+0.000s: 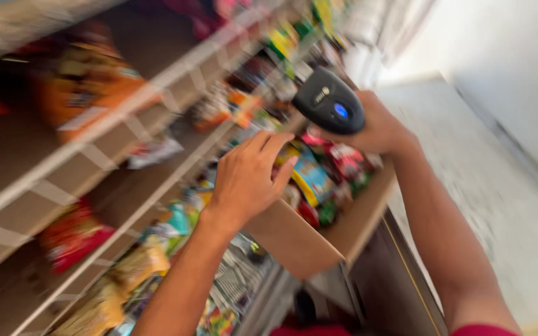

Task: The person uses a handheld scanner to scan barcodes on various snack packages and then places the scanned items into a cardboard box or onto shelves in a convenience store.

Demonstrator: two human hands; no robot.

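My right hand (382,130) grips a black handheld scanner (329,102) with a blue button, held above an open cardboard box (294,239). The box is full of colourful snack packets (319,177). My left hand (247,177) reaches into the box with fingers together, resting on a yellow and blue packet (306,174); whether it grips the packet is unclear. The whole view is blurred by motion.
Store shelves (94,134) with white price strips run along the left, holding orange bags (91,78), red bags (73,236) and other snacks. The box sits on a dark cart or stand (393,280). A pale floor (487,186) and a white wall lie to the right.
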